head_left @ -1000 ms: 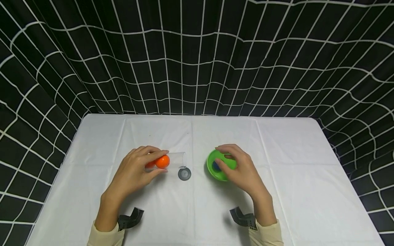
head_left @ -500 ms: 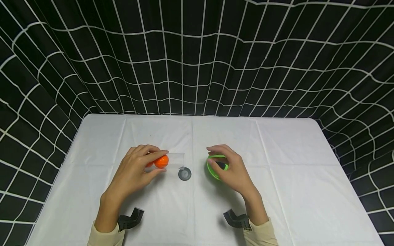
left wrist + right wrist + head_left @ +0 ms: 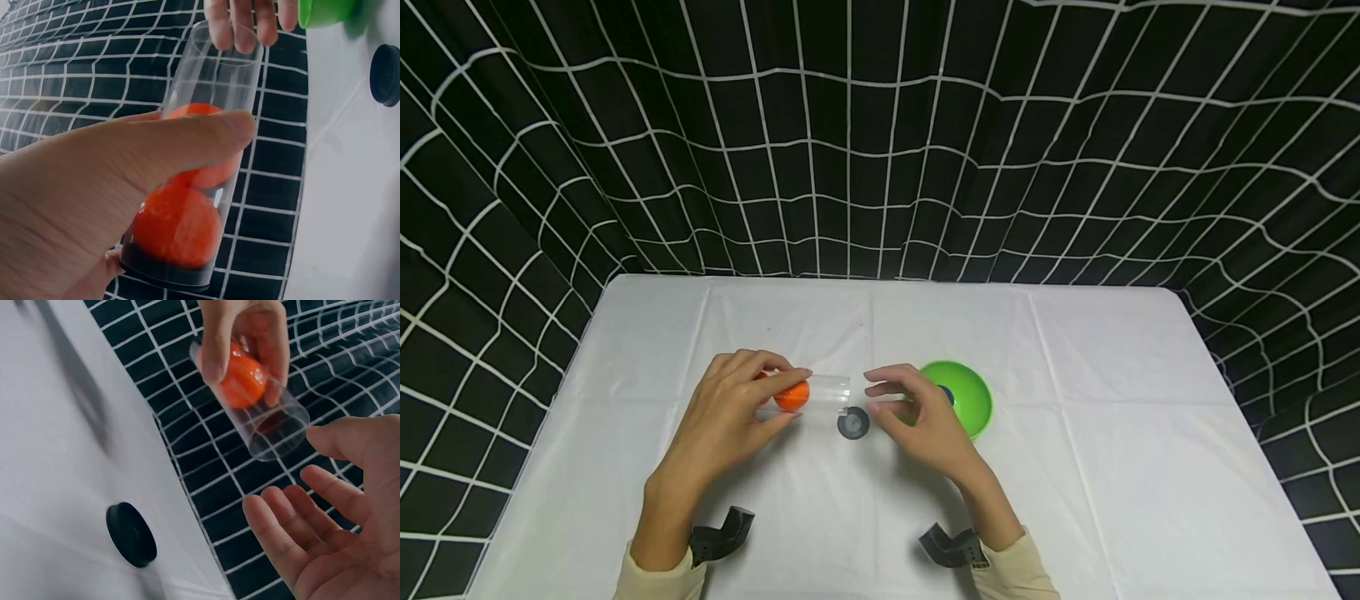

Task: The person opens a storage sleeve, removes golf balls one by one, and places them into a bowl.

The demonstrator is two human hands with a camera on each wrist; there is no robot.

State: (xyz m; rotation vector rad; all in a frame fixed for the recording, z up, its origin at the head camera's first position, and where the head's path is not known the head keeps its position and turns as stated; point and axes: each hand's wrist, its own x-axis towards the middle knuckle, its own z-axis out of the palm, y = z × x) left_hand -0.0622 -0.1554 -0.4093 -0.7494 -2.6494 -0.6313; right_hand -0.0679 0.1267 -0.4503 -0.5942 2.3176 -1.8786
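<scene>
My left hand grips a clear plastic tube lying sideways in the head view, its open mouth facing right. Two orange balls sit inside: one by the black base, the other partly behind the thumb. My right hand is just right of the mouth, fingers loosely bent, palm bare in the right wrist view. Behind it, a green bowl contains a blue ball, mostly hidden by that hand.
A round dark cap lies on the white-covered table, just below the tube's mouth in the head view. Black curtain with white netting surrounds the table's back and sides.
My right hand has moved left from over the green bowl to the tube's mouth, uncovering most of the bowl. The left hand and the tube have stayed nearly in place.
</scene>
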